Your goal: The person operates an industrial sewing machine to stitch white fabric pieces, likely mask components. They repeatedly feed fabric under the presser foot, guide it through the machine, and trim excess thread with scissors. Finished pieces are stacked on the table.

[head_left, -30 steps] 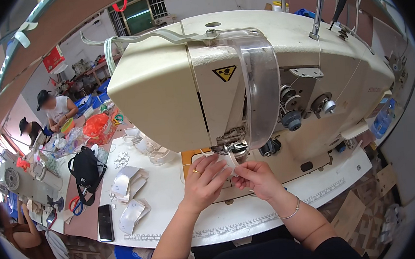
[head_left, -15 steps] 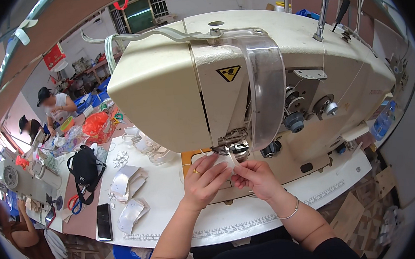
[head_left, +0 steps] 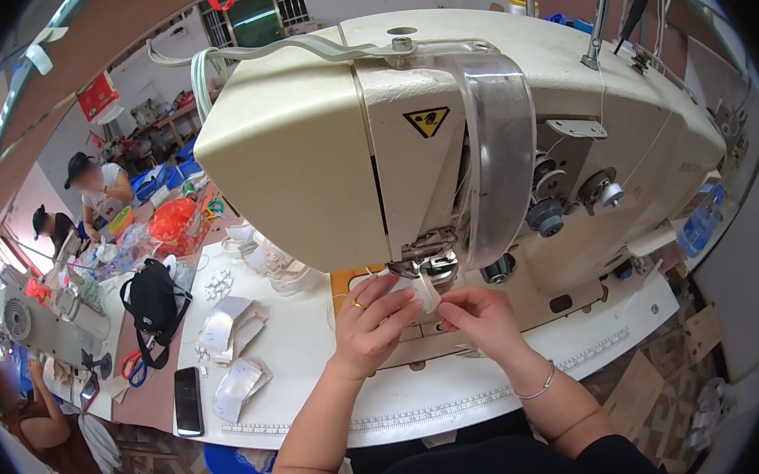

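At the sewing machine (head_left: 293,163), a short white strip (head_left: 428,295), perhaps fabric, lies under or just in front of the presser foot (head_left: 436,268). My left hand (head_left: 370,322) presses the strip's left side with fingers close together; a ring is on one finger. Right of it, my right hand (head_left: 486,318) pinches, thumb against forefinger, at the strip's near right end. The fingertips of both hands are close to the needle area, and what lies beneath my left fingers is hidden.
Left of the machine are stacks of white curved pieces (head_left: 239,386), small white bits (head_left: 219,285) and a phone (head_left: 188,402). A black bag (head_left: 156,299) and scissors (head_left: 133,369) lie farther left. A ruler strip (head_left: 464,410) follows the table's front edge. People work at the far left.
My right hand has shifted slightly right, away from my left hand, and more of the white strip shows between them. My left hand stays nearly in place. The view has tilted slightly.
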The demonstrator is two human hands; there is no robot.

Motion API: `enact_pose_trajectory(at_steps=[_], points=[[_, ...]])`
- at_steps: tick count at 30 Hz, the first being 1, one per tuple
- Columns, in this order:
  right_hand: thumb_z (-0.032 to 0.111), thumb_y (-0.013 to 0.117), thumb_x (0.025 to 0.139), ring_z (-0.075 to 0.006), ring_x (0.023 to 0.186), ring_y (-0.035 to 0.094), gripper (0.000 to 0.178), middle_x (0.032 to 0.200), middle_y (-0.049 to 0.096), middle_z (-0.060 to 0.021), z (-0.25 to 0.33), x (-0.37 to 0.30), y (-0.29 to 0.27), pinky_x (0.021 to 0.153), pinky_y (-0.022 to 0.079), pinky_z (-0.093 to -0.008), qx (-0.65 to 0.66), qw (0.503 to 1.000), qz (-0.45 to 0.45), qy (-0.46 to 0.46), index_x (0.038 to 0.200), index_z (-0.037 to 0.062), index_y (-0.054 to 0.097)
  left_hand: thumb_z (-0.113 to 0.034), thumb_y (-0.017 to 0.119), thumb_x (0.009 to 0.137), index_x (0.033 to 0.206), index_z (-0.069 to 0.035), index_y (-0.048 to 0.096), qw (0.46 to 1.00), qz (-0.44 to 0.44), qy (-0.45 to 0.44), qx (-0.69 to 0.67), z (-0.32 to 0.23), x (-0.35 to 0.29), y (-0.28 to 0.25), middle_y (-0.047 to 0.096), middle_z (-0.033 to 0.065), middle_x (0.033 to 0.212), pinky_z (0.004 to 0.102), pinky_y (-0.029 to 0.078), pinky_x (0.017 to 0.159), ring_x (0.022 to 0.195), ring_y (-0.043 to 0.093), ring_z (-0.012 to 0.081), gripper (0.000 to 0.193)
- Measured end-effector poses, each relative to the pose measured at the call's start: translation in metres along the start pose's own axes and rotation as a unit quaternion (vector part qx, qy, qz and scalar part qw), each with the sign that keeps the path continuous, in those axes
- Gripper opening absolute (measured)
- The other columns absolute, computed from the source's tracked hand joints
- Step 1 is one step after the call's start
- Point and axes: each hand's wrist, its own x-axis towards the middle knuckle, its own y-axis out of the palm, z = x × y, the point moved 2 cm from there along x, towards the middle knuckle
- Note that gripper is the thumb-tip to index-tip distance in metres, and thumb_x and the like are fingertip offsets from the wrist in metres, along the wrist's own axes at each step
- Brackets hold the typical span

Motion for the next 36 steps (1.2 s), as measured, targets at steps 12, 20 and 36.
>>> enact_pose_trajectory(at_steps=[12, 20, 36], points=[[0.002, 0.07, 0.063, -0.0177, 0.063, 0.054, 0.027, 0.076, 0.053, -0.0024, 0.025, 0.006, 0.01, 0.054, 0.044, -0.0293, -0.41, 0.797, -0.103, -0.431, 0.087, 0.0103, 0.063, 0.009, 0.065, 0.055, 0.081, -0.011, 0.066, 0.999, -0.016, -0.009, -0.047, 0.013, 0.003, 0.007, 0.06, 0.0038, 0.082, 0.0352, 0.049, 0.068, 0.078, 0.06, 0.026, 0.033], [0.003, 0.07, 0.064, -0.0176, 0.065, 0.053, 0.021, 0.077, 0.052, -0.0029, 0.018, 0.003, 0.011, 0.056, 0.044, -0.029, -0.378, 0.823, -0.106, -0.41, 0.084, 0.0095, 0.065, 0.012, 0.063, 0.064, 0.079, -0.008, 0.065, 0.983, 0.016, -0.13, -0.13, 0.033, -0.002, 0.013, 0.061, 0.0046, 0.076, 0.0271, 0.046, 0.057, 0.07, 0.06, 0.0193, 0.025], [0.0, 0.069, 0.066, -0.0187, 0.064, 0.054, 0.018, 0.077, 0.052, -0.0053, 0.012, -0.001, 0.004, 0.055, 0.046, -0.0272, -0.324, 0.864, -0.132, -0.363, 0.082, 0.0069, 0.063, 0.01, 0.063, 0.068, 0.075, -0.005, 0.059, 0.974, -0.009, -0.173, -0.146, 0.042, 0.0, 0.021, 0.059, 0.0075, 0.072, 0.0267, 0.042, 0.053, 0.062, 0.055, 0.0216, 0.017]])
